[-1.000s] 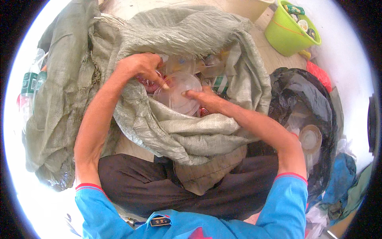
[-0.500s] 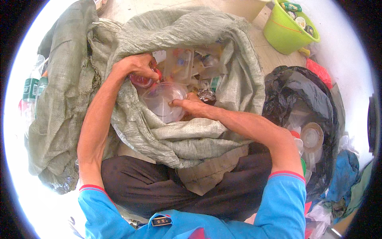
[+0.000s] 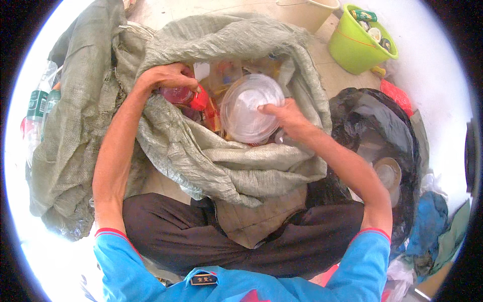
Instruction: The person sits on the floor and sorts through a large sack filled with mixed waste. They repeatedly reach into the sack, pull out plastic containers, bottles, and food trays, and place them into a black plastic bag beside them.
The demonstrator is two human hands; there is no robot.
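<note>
A large grey-green woven sack (image 3: 236, 35) lies open before me, with mixed plastic waste inside it. My right hand (image 3: 288, 117) grips a round clear plastic container (image 3: 246, 95) over the sack's mouth, thumb laid across it. At the sack's left inner side, my left hand (image 3: 176, 78) has its fingers curled down on a red plastic piece (image 3: 200, 99). Just under that hand is a dark red, see-through plastic container (image 3: 177, 94). The left fingertips are partly hidden.
To the right sits a black plastic bag (image 3: 370, 113) holding a round container (image 3: 386, 175). Behind it stands a lime-green bucket (image 3: 357, 50) of cans, beside a beige bucket (image 3: 307, 14). Another woven sack (image 3: 75, 126) and green-labelled bottles (image 3: 37, 105) are at left.
My right hand has lifted the round clear container and moved it right and slightly up. The left hand has shifted slightly up and left, and more of the red piece shows.
</note>
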